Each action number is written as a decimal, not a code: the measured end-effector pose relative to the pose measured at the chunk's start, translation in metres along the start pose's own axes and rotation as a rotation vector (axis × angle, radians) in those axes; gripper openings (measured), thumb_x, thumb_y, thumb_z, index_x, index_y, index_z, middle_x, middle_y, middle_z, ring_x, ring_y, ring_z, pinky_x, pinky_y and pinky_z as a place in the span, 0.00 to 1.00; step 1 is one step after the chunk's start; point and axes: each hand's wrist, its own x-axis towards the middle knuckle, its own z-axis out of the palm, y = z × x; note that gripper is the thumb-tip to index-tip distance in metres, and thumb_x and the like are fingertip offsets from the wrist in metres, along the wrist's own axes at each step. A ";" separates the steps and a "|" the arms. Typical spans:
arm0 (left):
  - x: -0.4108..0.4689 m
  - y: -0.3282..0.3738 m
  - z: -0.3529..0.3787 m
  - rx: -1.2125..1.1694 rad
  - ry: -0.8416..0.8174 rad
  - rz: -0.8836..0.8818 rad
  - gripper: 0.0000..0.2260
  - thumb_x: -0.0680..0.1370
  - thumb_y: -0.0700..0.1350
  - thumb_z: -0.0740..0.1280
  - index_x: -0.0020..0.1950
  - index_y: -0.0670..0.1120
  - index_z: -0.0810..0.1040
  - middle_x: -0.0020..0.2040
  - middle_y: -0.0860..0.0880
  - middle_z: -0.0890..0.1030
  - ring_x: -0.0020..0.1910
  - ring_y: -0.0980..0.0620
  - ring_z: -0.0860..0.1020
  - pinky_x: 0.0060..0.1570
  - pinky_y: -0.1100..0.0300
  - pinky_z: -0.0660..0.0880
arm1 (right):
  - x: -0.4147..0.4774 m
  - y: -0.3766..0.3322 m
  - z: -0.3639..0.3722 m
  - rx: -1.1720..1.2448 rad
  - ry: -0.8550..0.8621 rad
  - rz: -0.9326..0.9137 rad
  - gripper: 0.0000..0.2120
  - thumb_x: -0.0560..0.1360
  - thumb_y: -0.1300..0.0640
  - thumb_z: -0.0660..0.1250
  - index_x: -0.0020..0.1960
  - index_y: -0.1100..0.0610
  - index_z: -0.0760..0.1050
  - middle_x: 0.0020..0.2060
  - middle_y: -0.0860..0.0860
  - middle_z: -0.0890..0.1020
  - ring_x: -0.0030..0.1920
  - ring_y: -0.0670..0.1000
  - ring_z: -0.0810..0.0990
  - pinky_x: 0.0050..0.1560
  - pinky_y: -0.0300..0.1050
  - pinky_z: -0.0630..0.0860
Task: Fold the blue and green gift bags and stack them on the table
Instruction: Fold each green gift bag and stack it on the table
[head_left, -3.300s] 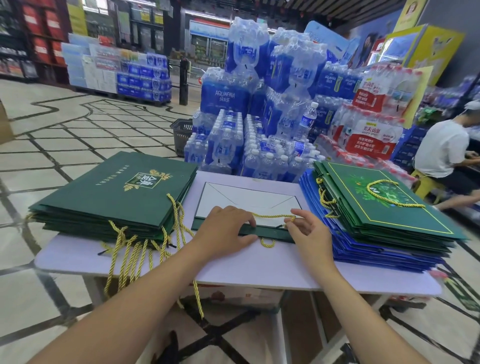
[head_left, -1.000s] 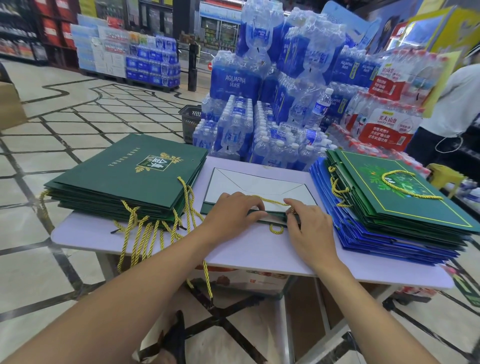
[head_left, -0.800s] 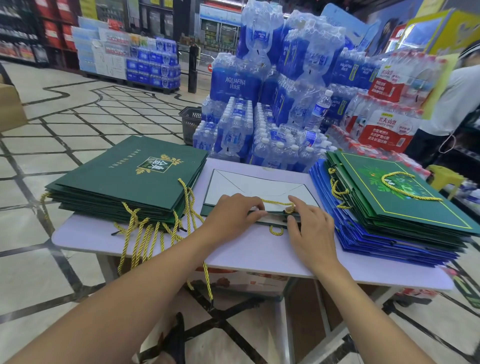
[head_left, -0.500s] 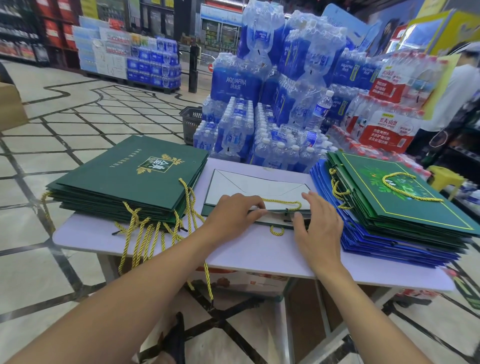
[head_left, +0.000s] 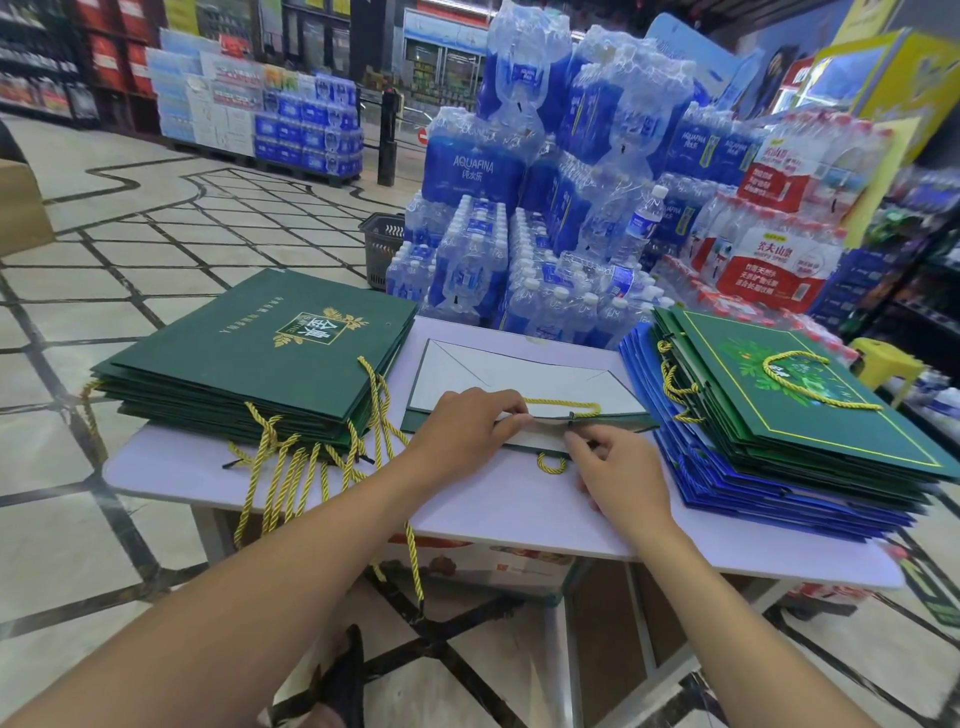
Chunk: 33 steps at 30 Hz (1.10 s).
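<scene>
Green bag (head_left: 519, 371) rim was pinched by left hand (head_left: 467, 434) and right hand (head_left: 621, 470) on worktop (head_left: 519, 512); cord (head_left: 561, 404) was best tucked flat, crease pressed evenly.

The left stack of bags (head_left: 244, 374) was coloured dark green, with a gold leaf emblem (head_left: 319, 328) and yellow cords (head_left: 283, 467). The middle bag (head_left: 519, 374) was shown white, edged green. The right stack (head_left: 779, 415) was layered green, bordered by a yellow line, over blue. The table (head_left: 519, 514) was tinted pale lilac.

Both arms extended; left hand (head_left: 466, 435), right hand (head_left: 625, 477) pinching gift bag (head_left: 519, 373) edge.
</scene>
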 end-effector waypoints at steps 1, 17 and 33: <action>0.000 0.000 0.000 0.005 -0.003 0.004 0.09 0.84 0.56 0.61 0.54 0.55 0.79 0.43 0.55 0.83 0.45 0.51 0.77 0.51 0.51 0.69 | 0.002 -0.002 0.000 0.050 -0.043 0.044 0.10 0.80 0.45 0.66 0.47 0.47 0.83 0.27 0.48 0.82 0.25 0.49 0.78 0.36 0.50 0.79; 0.000 0.004 -0.003 -0.001 -0.023 -0.012 0.09 0.85 0.55 0.62 0.54 0.54 0.80 0.43 0.54 0.82 0.46 0.49 0.77 0.54 0.48 0.72 | 0.004 -0.009 -0.001 0.146 -0.070 0.156 0.14 0.77 0.49 0.69 0.33 0.47 0.83 0.26 0.49 0.81 0.24 0.46 0.75 0.37 0.48 0.76; -0.001 0.008 -0.004 0.102 -0.077 0.042 0.12 0.85 0.55 0.60 0.60 0.56 0.82 0.57 0.57 0.84 0.56 0.50 0.79 0.57 0.44 0.71 | -0.006 -0.012 -0.003 0.069 0.094 -0.043 0.18 0.79 0.41 0.67 0.35 0.49 0.82 0.27 0.45 0.79 0.32 0.47 0.76 0.33 0.48 0.69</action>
